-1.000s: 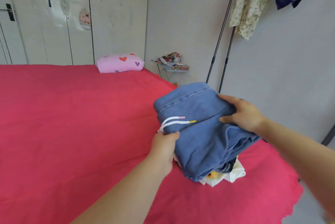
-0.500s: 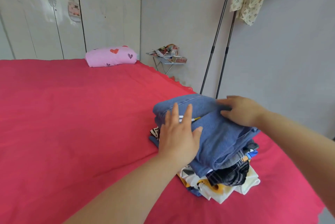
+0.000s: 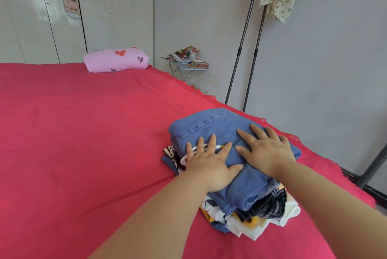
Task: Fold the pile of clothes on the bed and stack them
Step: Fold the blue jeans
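Under flat, spread-fingered left hand (image 3: 209,164) and right hand (image 3: 266,151), folded denim (image 3: 209,124) atop stack (image 3: 251,223)

No writing can be read anywhere. A small box (image 3: 200,64) on the folding table (image 3: 184,69) bears red print, too blurred to make out. A sticker (image 3: 71,3) on the wardrobe door (image 3: 62,34) is only a smear. Black marks on a white garment (image 3: 211,204) in the stack of clothes (image 3: 211,124) could be pattern or letters; which cannot be told.

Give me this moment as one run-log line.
left hand: flat on folded denim | right hand: flat on folded denim | folded denim: atop clothes stack | clothes stack: on red bed, near right edge
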The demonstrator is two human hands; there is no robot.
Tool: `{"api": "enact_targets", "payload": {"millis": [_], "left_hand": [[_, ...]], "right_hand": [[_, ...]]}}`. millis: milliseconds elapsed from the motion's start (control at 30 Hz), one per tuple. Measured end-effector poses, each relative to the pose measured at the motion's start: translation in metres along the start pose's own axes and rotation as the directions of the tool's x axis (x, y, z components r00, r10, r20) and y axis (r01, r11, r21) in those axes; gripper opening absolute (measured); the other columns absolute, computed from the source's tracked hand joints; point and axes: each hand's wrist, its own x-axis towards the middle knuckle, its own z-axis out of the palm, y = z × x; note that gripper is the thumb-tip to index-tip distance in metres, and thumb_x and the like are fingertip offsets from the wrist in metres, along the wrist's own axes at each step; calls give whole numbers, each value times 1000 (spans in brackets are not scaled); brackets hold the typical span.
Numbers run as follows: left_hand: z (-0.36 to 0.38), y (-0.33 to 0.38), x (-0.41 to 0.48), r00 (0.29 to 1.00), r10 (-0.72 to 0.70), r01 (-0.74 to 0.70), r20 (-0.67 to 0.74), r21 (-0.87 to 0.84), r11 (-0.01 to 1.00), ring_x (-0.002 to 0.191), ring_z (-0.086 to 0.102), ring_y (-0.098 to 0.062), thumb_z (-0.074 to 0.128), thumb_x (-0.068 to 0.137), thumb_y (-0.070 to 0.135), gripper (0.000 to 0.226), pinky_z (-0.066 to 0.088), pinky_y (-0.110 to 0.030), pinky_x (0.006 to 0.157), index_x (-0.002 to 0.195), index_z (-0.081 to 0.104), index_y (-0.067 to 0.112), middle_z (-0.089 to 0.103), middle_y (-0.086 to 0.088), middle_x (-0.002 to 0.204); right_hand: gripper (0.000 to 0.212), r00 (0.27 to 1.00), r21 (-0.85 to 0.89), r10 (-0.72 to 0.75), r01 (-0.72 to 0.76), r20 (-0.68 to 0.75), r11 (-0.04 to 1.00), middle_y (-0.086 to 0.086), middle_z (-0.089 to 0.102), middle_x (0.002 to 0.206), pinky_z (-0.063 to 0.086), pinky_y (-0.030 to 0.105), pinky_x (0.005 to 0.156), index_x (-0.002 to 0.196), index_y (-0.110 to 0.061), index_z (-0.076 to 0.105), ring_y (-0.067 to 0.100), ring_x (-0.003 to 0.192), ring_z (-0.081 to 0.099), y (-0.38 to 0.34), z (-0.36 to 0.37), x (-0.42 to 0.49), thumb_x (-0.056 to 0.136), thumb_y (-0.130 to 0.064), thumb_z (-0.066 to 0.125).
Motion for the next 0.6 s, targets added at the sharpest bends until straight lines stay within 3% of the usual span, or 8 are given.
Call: {"api": "enact_targets", "payload": {"millis": [167, 267, 333, 400, 600], "left_hand": [[-8, -16, -42, 982, -12, -3, -186, -80, 997, 145, -1, -20, 37, 92, 55, 65, 2, -43, 116, 148, 14, 30, 3, 0, 158], [-19, -33, -74, 970, -114, 102, -214, -66, 993, 141, 14, -24, 45, 91, 48, 63, 18, -42, 113, 145, 21, 26, 15, -3, 154], [-30, -46, -97, 967, -153, 147, -204, -43, 988, 136, 26, -25, 49, 90, 42, 60, 28, -42, 109, 143, 25, 25, 28, -4, 148], [-44, -59, -124, 964, -191, 192, -187, -17, 981, 131, 34, -25, 50, 90, 38, 57, 33, -41, 105, 141, 29, 23, 36, -3, 141], [-85, -105, -236, 920, -366, 372, -137, 16, 928, 134, 33, -26, 49, 92, 35, 58, 33, -42, 106, 144, 26, 21, 35, -7, 144]], "right_hand": [[57, 999, -36, 12, -11, 32, 999, -8, 0, 158, 10, 52, 114, 145, -46, 6, 28, 145, 0, -7, -15, -15, 92, -62, 18], [49, 1000, -40, 10, -10, -11, 999, -5, 14, 156, 14, 55, 111, 142, -39, 27, 30, 143, 7, -32, -37, -30, 95, -50, 29], [42, 995, 5, -86, 86, -57, 996, -2, 31, 148, 20, 52, 109, 135, -34, 42, 29, 138, 23, -60, -50, -47, 94, -40, 39], [40, 976, 117, -210, 215, -53, 970, 2, 41, 139, 30, 46, 104, 131, -28, 47, 28, 129, 36, -94, -56, -71, 92, -34, 44], [44, 877, 205, -478, 478, -51, 854, 7, 43, 132, 38, 37, 101, 131, -20, 46, 28, 123, 42, -189, -60, -154, 87, -18, 46]]}}
